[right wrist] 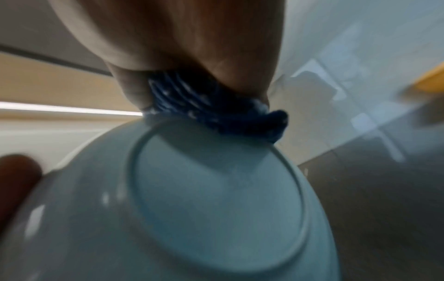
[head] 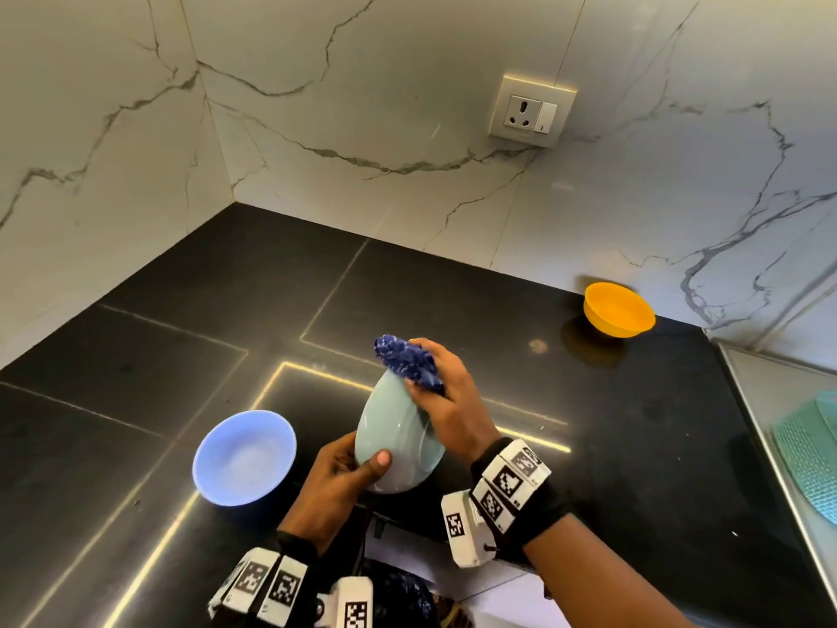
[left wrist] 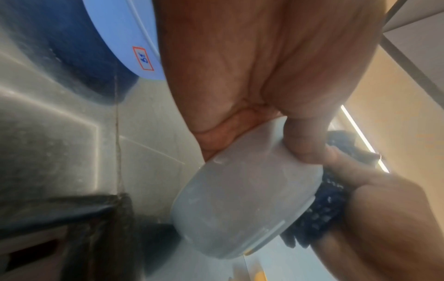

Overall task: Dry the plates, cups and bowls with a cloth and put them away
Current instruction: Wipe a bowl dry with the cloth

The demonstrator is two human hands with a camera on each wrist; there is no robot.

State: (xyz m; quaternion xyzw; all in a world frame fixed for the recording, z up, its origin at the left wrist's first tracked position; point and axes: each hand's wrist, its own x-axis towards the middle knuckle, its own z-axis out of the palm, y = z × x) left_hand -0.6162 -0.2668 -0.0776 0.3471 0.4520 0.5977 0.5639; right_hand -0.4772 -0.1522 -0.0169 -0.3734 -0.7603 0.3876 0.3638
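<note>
My left hand (head: 348, 469) grips a pale green bowl (head: 389, 437) by its lower rim, thumb on the outside, and holds it on edge above the black counter. My right hand (head: 435, 392) clutches a bunched dark blue cloth (head: 407, 358) and presses it against the bowl's upper edge and underside. The right wrist view shows the bowl's foot ring (right wrist: 216, 190) with the cloth (right wrist: 216, 114) at its top. From the left wrist, the bowl (left wrist: 240, 199) is seen side-on with the cloth (left wrist: 324, 209) behind it.
A light blue bowl (head: 244, 455) stands upright on the counter to the left. An orange bowl (head: 618, 309) sits at the back right by the marble wall. A metal draining surface with a green mat (head: 810, 451) lies at the right edge. A wall socket (head: 530, 111) is above.
</note>
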